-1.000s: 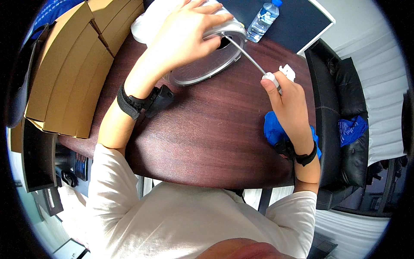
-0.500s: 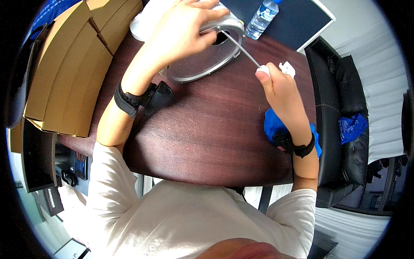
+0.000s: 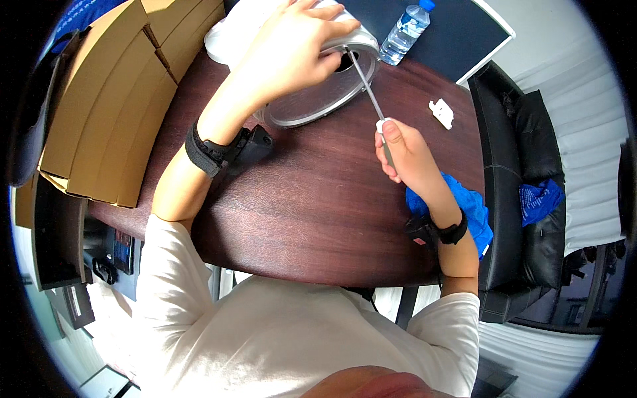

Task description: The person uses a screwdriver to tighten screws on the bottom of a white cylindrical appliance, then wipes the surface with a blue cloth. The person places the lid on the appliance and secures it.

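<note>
Moved down and to the left since half a second ago: right hand [image 3: 406, 156] and, with it, the handle of the screwdriver [image 3: 367, 86], now well away from the small white plastic piece [image 3: 441, 114]. Steeper now, too, the line of the long metal shaft. Little changed: left hand [image 3: 295, 50], in nearly the same place.

Right hand closed in a fist around the white-and-grey handle, thumb laid along its upper end. Shaft running up and slightly left from there, tip at the rim of the white appliance [image 3: 224, 45], just beside the left thumb; actual contact too small to tell. Left hand palm down, fingers spread across the white shell, thumb lower, beside the rim. Below that rim, a clear round cover [image 3: 298, 111], tilted toward the near side.

Appliance at the far part of the dark red-brown worktop [image 3: 318, 205], partly cut off by the upper edge of view. Just to its right, an upright-looking water bottle [image 3: 405, 36] with blue cap, near a dark panel [image 3: 458, 40] edged in white. Under and beside the right forearm, a blue cloth [image 3: 472, 211]. Along the left side, brown cardboard boxes [image 3: 99, 119]. Beyond the right edge, a black sofa [image 3: 541, 139].
</note>
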